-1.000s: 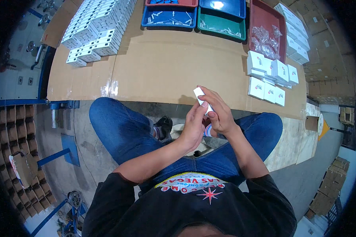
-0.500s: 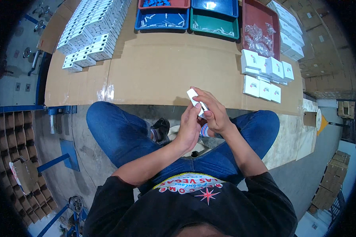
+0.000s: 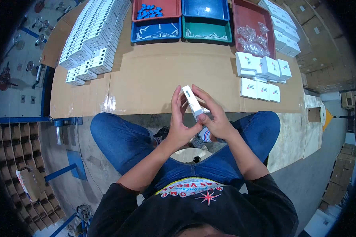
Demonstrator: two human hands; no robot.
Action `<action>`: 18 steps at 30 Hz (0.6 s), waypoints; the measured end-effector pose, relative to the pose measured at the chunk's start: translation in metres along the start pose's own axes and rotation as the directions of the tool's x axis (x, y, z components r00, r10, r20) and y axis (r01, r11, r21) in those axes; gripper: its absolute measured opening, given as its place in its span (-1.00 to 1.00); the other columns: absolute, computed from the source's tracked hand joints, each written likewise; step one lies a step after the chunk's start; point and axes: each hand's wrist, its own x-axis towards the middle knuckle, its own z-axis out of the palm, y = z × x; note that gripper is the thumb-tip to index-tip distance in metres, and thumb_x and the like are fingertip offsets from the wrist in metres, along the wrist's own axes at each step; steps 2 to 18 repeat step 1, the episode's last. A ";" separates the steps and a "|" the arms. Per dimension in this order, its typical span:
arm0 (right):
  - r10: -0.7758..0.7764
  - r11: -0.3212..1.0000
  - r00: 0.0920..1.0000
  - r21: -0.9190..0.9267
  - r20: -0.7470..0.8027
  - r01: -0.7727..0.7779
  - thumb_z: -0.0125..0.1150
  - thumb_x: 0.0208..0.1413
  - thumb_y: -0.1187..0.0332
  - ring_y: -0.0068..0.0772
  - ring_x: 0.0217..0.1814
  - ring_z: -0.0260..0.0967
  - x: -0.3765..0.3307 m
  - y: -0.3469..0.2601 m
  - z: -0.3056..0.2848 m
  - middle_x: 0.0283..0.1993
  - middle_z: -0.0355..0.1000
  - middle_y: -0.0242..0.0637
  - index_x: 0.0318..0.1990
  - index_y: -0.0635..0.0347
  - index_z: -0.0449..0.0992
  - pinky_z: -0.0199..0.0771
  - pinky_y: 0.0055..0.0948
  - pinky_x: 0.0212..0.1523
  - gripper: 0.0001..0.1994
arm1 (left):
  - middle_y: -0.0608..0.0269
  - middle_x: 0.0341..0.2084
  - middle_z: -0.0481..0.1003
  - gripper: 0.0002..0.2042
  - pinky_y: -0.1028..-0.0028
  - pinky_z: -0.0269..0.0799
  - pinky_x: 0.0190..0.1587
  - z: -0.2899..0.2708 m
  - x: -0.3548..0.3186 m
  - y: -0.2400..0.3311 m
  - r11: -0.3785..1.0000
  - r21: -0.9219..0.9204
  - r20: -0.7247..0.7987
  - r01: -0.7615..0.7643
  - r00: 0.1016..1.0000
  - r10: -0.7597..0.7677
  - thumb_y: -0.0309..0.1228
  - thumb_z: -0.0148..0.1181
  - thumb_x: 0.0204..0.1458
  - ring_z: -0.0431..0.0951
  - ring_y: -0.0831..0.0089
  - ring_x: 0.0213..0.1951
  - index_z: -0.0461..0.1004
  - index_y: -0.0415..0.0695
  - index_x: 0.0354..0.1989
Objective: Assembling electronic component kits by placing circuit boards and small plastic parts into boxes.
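Between my hands, over the near edge of the cardboard-covered table, a small flat white box (image 3: pixel 192 103) stands tilted with a narrow side turned up and dark print on it. My left hand (image 3: pixel 180 125) is closed round its left side, fingers up along it and partly hidden behind. On the other side my right hand (image 3: pixel 217 121) grips it, with the thumb on the lower end and the index finger reaching to the top. Whether the box's flaps are closed cannot be made out.
White boxes (image 3: pixel 260 89) lie stacked at right, below a red tray (image 3: pixel 271 35) of clear plastic bags. Other trays hold blue pieces and white sticks: a red one (image 3: pixel 158 19), a blue one (image 3: pixel 135 31), a green one (image 3: pixel 207 40). Tall white stacks (image 3: pixel 93 39) stand at left.
The box has been turned so its printed narrow side faces up. My left fingers have risen along its left side, and my right hand has shifted to its lower end. The view has tilted slightly.
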 end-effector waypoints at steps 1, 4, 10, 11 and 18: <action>-0.025 0.997 0.999 -0.067 0.028 0.027 0.05 0.24 -0.31 0.04 0.60 -0.02 0.001 0.001 -0.002 0.59 -0.04 -0.07 0.52 0.08 0.07 -0.04 0.04 0.52 -0.13 | -0.07 0.47 -0.05 0.11 0.14 -0.03 0.48 -0.003 0.001 -0.002 0.998 0.057 0.061 0.004 0.998 -0.008 -0.41 0.42 -0.04 0.01 0.11 0.50 -0.34 -0.01 0.56; -0.025 0.997 0.999 -0.067 0.028 0.027 0.05 0.24 -0.31 0.04 0.60 -0.02 0.001 0.001 -0.002 0.59 -0.04 -0.07 0.52 0.08 0.07 -0.04 0.04 0.52 -0.13 | -0.07 0.47 -0.05 0.11 0.14 -0.03 0.48 -0.003 0.001 -0.002 0.998 0.057 0.061 0.004 0.998 -0.008 -0.41 0.42 -0.04 0.01 0.11 0.50 -0.34 -0.01 0.56; -0.025 0.997 0.999 -0.067 0.028 0.027 0.05 0.24 -0.31 0.04 0.60 -0.02 0.001 0.001 -0.002 0.59 -0.04 -0.07 0.52 0.08 0.07 -0.04 0.04 0.52 -0.13 | -0.07 0.47 -0.05 0.11 0.14 -0.03 0.48 -0.003 0.001 -0.002 0.998 0.057 0.061 0.004 0.998 -0.008 -0.41 0.42 -0.04 0.01 0.11 0.50 -0.34 -0.01 0.56; -0.025 0.997 0.999 -0.067 0.028 0.027 0.05 0.24 -0.31 0.04 0.60 -0.02 0.001 0.001 -0.002 0.59 -0.04 -0.07 0.52 0.08 0.07 -0.04 0.04 0.52 -0.13 | -0.07 0.47 -0.05 0.11 0.14 -0.03 0.48 -0.003 0.001 -0.002 0.998 0.057 0.061 0.004 0.998 -0.008 -0.41 0.42 -0.04 0.01 0.11 0.50 -0.34 -0.01 0.56; -0.025 0.997 0.999 -0.067 0.028 0.027 0.05 0.24 -0.31 0.04 0.60 -0.02 0.001 0.001 -0.002 0.59 -0.04 -0.07 0.52 0.08 0.07 -0.04 0.04 0.52 -0.13 | -0.07 0.47 -0.05 0.11 0.14 -0.03 0.48 -0.003 0.001 -0.002 0.998 0.057 0.061 0.004 0.998 -0.008 -0.41 0.42 -0.04 0.01 0.11 0.50 -0.34 -0.01 0.56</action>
